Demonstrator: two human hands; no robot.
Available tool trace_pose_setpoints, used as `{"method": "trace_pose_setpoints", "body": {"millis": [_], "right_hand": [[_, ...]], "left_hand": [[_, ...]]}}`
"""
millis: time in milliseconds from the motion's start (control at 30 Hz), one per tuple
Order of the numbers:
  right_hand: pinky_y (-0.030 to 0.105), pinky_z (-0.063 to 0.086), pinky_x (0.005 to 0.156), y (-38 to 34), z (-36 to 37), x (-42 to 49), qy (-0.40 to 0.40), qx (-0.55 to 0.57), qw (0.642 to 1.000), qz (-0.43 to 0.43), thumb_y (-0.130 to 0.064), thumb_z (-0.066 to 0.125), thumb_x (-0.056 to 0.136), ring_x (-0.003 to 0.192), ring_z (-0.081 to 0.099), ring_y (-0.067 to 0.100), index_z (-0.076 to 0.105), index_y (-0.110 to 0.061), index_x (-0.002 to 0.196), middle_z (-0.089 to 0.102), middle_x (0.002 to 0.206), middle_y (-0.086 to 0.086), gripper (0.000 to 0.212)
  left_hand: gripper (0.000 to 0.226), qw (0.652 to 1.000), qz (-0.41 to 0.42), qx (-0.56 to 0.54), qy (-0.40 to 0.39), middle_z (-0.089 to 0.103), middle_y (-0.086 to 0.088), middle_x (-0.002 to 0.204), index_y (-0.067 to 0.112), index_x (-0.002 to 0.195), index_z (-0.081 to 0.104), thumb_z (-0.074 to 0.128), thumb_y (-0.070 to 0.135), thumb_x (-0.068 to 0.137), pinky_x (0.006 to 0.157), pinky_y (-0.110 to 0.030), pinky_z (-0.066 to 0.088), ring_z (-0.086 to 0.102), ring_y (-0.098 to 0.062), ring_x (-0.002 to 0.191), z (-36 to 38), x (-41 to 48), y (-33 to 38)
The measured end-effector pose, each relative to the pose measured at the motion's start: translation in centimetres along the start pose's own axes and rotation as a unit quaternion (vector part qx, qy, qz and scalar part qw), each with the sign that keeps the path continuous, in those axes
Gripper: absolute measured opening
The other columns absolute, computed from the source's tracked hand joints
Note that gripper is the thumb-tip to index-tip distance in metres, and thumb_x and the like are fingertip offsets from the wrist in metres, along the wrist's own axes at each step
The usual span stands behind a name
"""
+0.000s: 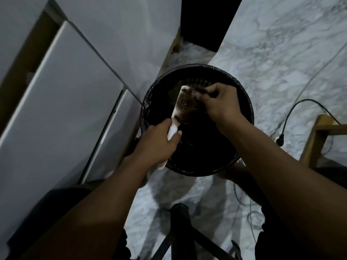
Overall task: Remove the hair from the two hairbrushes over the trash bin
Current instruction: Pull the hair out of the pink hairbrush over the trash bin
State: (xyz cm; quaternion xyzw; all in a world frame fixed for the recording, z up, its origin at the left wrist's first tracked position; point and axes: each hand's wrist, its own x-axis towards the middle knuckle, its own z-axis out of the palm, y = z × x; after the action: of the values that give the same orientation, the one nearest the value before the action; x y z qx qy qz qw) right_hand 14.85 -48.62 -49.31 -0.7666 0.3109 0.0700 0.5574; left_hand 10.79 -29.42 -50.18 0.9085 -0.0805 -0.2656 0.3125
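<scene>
A round trash bin lined with a black bag stands on the marble floor below me. Over its opening my left hand grips the pale handle of a pink hairbrush, whose bristle pad faces up and right. A clump of brown hair sits on the bristles near the brush's far end. My right hand is pinched on that hair at the top of the pad. A second pale object, partly hidden under my left wrist, may be another brush; I cannot tell.
White cabinet doors fill the left side, close to the bin. A black cable with a plug trails over the marble floor on the right, beside a wooden furniture leg. A black stool or chair base stands below the bin.
</scene>
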Motion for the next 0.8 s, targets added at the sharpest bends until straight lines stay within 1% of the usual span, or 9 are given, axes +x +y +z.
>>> {"method": "trace_pose_setpoints", "body": {"millis": [133,200,267,300,400,500,567,667,800], "right_hand": [[0.034,0.059,0.063,-0.8,-0.2,0.0,-0.002,0.151,0.984,0.095,-0.003,0.063,0.093,0.075,0.068,0.022,0.056,-0.015,0.081,0.066,0.084,0.009,0.018],[0.036,0.058,0.065,-1.3,-0.7,-0.3,-0.009,0.161,0.981,0.109,0.002,0.055,0.092,0.082,0.066,0.027,0.055,-0.015,0.091,0.064,0.092,0.011,0.018],[0.04,0.059,0.077,-1.3,-1.3,-0.7,-0.042,0.105,0.991,0.068,0.004,0.054,0.09,0.093,0.069,0.029,0.055,-0.021,0.109,0.064,0.104,0.008,0.031],[0.036,0.06,0.082,-1.3,-1.6,-1.0,-0.068,0.063,0.995,0.031,0.002,0.057,0.09,0.098,0.07,0.022,0.055,-0.024,0.12,0.065,0.111,0.005,0.04],[0.007,0.047,0.089,-1.0,-1.7,-1.8,-0.147,-0.11,0.979,-0.085,-0.015,0.078,0.082,0.103,0.059,-0.002,0.055,-0.023,0.14,0.059,0.125,-0.001,0.062],[0.006,0.038,0.088,-0.2,-1.2,-2.0,-0.133,-0.232,0.954,-0.136,-0.033,0.089,0.071,0.105,0.054,0.001,0.064,-0.024,0.133,0.059,0.122,-0.001,0.067],[0.009,0.044,0.083,0.0,-1.1,-2.0,-0.089,-0.213,0.964,-0.129,-0.033,0.089,0.071,0.101,0.063,0.004,0.075,-0.02,0.114,0.071,0.11,-0.003,0.047],[0.022,0.056,0.078,0.4,-1.1,-1.5,-0.03,-0.125,0.989,-0.079,-0.023,0.087,0.076,0.082,0.072,0.008,0.077,-0.019,0.081,0.076,0.083,-0.004,0.012],[0.033,0.063,0.064,-0.2,-1.1,-1.7,-0.035,0.146,0.987,0.063,0.0,0.072,0.088,0.075,0.072,0.023,0.06,-0.009,0.075,0.068,0.081,0.012,0.019]], "left_hand": [[0.026,0.999,-0.014,-0.03,-0.02,0.06,0.007,0.081,0.034,0.078,0.044,0.052,0.049,0.098,0.06,-0.031,0.036,0.057,-0.016,0.077,0.1,1.1,0.2],[0.025,0.999,-0.016,-0.028,-0.03,0.061,0.005,0.082,0.03,0.083,0.048,0.053,0.05,0.097,0.059,-0.031,0.036,0.058,-0.017,0.078,0.2,1.4,0.2],[0.025,0.999,-0.012,-0.016,-0.031,0.06,0.006,0.078,0.026,0.085,0.052,0.055,0.048,0.097,0.056,-0.029,0.036,0.059,-0.015,0.072,0.3,1.5,0.3],[0.025,0.999,-0.009,-0.014,-0.03,0.061,0.007,0.077,0.025,0.086,0.054,0.056,0.048,0.096,0.056,-0.03,0.036,0.06,-0.014,0.07,0.4,1.5,0.3],[0.022,0.999,-0.016,-0.025,-0.032,0.064,0.006,0.08,0.026,0.092,0.058,0.057,0.048,0.094,0.06,-0.031,0.042,0.063,-0.015,0.071,0.5,1.5,0.6],[0.022,0.998,-0.028,-0.031,-0.037,0.066,0.003,0.087,0.029,0.095,0.059,0.056,0.05,0.092,0.063,-0.032,0.046,0.064,-0.018,0.076,0.6,1.7,0.5],[0.022,0.999,-0.023,-0.033,-0.037,0.066,0.003,0.084,0.028,0.092,0.059,0.057,0.05,0.092,0.06,-0.031,0.042,0.064,-0.018,0.074,0.6,1.7,0.5],[0.023,0.999,-0.01,-0.028,-0.03,0.064,0.003,0.08,0.027,0.086,0.055,0.057,0.049,0.093,0.06,-0.031,0.039,0.062,-0.02,0.075,0.6,1.8,0.6],[0.025,0.999,-0.012,-0.047,-0.012,0.064,0.003,0.08,0.026,0.086,0.055,0.056,0.05,0.094,0.062,-0.032,0.041,0.063,-0.02,0.075,0.4,1.7,0.9]]}}
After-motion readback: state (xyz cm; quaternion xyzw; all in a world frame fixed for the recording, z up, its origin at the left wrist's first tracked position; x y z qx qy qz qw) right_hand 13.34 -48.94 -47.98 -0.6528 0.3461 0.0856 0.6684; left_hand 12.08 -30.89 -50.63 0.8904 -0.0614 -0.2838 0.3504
